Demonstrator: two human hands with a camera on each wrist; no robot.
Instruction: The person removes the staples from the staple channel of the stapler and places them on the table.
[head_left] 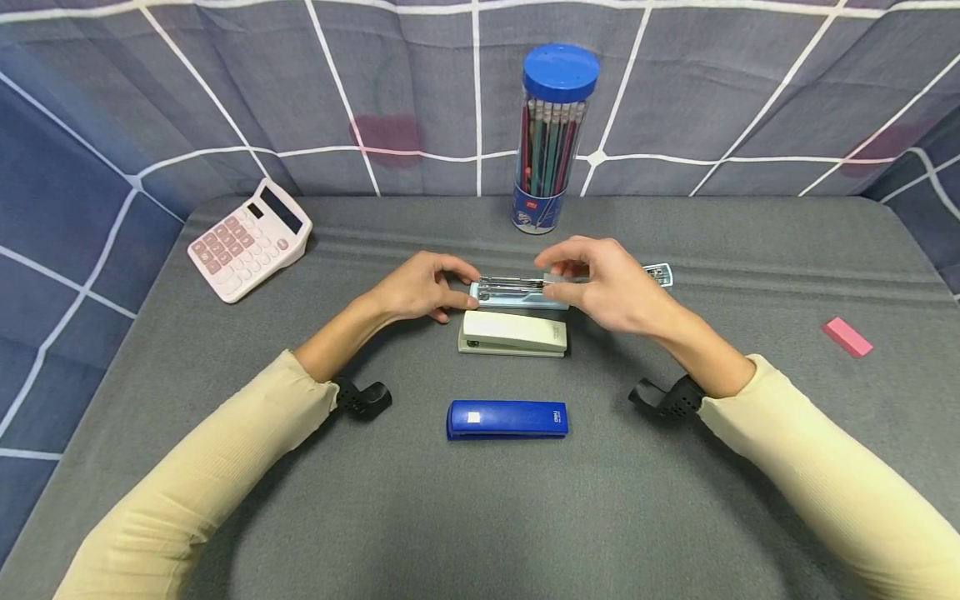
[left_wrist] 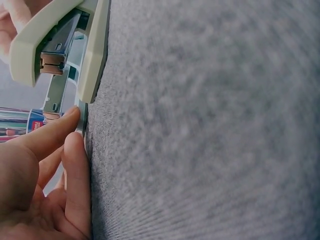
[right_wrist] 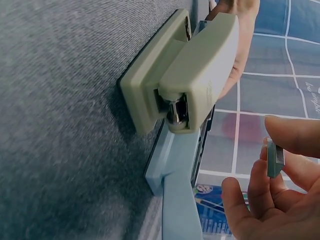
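Fingers of the left hand [head_left: 416, 287] press on the light-blue stapler [head_left: 517, 293] mid-bench while the right hand [head_left: 607, 283] pinches a staple strip [right_wrist: 275, 159] above it, open bench toward the near edge.

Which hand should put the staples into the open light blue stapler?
The right hand: it pinches the strip of staples just above the light blue stapler, while the left hand steadies its end.

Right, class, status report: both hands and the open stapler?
Left hand steadies light blue stapler, lid open. Right hand pinches staple strip above it. Beige stapler close alongside.
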